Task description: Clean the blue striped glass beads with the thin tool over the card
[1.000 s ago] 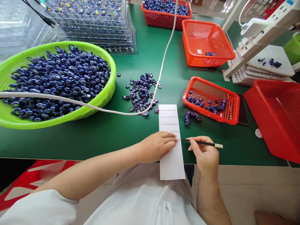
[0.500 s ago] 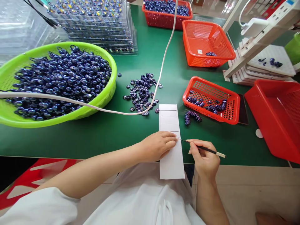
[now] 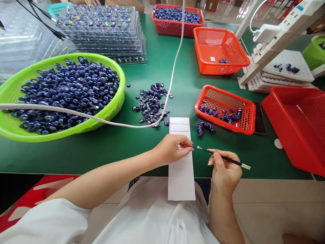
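My left hand (image 3: 175, 148) is above a white paper strip (image 3: 181, 183) with black cross lines, pinching a small dark bead-like piece (image 3: 193, 145) between thumb and fingertips. To its right, my right hand (image 3: 226, 167) grips black tweezers (image 3: 232, 160) with a pale end. A tiny white square (image 3: 198, 147) sits at the tweezers' tip, a short gap from the dark piece. Loose dark blue pieces (image 3: 152, 103) lie beyond the strip. A curved row of similar pieces (image 3: 205, 127) lies right of the strip, near a red basket (image 3: 250, 118) holding more.
A green basket (image 3: 120, 91) heaped with dark looped pieces stands at left, behind it stacked clear trays (image 3: 142, 51). A white cable (image 3: 175, 61) hangs across the view. More red baskets (image 3: 215, 69) stand at the back, and a large red bin (image 3: 286, 135) is at right.
My left hand has lifted off the strip and now pinches a dark piece. The tweezers have drawn away from the paper, with a small white square now at their tip. The view has shifted slightly.
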The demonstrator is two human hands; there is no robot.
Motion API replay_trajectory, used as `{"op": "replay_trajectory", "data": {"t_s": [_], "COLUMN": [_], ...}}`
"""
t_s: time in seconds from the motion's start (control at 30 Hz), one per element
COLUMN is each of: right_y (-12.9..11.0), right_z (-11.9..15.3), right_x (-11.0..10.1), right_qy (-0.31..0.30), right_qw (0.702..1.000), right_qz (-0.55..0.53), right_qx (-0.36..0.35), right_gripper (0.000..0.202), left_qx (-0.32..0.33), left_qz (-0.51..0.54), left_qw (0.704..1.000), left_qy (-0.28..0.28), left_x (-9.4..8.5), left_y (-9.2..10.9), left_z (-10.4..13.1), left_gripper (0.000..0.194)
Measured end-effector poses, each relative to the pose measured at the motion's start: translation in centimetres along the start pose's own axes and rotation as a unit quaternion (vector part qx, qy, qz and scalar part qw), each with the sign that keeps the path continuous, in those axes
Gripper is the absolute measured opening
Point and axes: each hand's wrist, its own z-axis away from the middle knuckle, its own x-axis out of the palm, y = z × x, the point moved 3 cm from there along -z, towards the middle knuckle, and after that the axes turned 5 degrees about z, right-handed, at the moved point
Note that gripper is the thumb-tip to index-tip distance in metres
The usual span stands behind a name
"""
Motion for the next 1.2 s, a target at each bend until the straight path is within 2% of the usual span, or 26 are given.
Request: {"op": "replay_trajectory", "data": {"t_s": [0.13, 0.3, 0.43, 0.53, 0.67, 0.77, 0.93, 1.1, 1.2], "right_y": [0.0, 0.0, -0.2, -0.3, -0.2, -0.2, -0.7, -0.7, -0.6], "right_z": [0.0, 0.1, 0.6, 1.0, 1.4, 1.6, 1.5, 0.8, 0.8], "right_x": [-0.2, -0.1, 0.1, 0.1, 0.1, 0.3, 0.5, 0.3, 0.4], "right_qy": [-0.001, 0.008, -0.004, -0.026, -0.070, -0.082, -0.036, 0.019, 0.022], "right_qw": [1.000, 1.000, 0.999, 0.997, 0.988, 0.983, 0.992, 0.997, 0.997], "right_qz": [-0.004, 0.008, 0.032, 0.063, 0.095, 0.112, 0.087, 0.037, 0.028], "right_qx": [0.005, -0.014, -0.025, -0.044, -0.103, -0.119, -0.081, -0.065, -0.065], "right_gripper": [0.015, 0.014, 0.013, 0.013, 0.014, 0.015, 0.013, 0.015, 0.016], "left_qx": [0.005, 0.032, -0.001, 0.004, 0.049, 0.083, 0.128, 0.102, 0.087], "left_qz": [0.035, 0.015, 0.000, -0.038, -0.126, -0.167, -0.163, -0.116, -0.095], "left_qw": [0.999, 0.999, 1.000, 0.999, 0.991, 0.982, 0.978, 0.988, 0.992], "left_qy": [0.005, -0.018, -0.017, -0.024, -0.025, -0.017, -0.010, -0.007, -0.005], "left_x": [0.8, 1.5, 1.4, 1.6, 2.2, 2.4, 2.4, 2.1, 2.0], "left_y": [-0.9, -1.7, -1.9, -2.0, -2.0, -1.9, -1.6, -2.0, -2.2], "left_z": [-0.6, -0.1, 0.0, -0.1, -0.1, 0.0, 0.1, -0.2, -0.3], "left_gripper": [0.004, 0.003, 0.018, 0.026, 0.029, 0.030, 0.020, 0.016, 0.018]}}
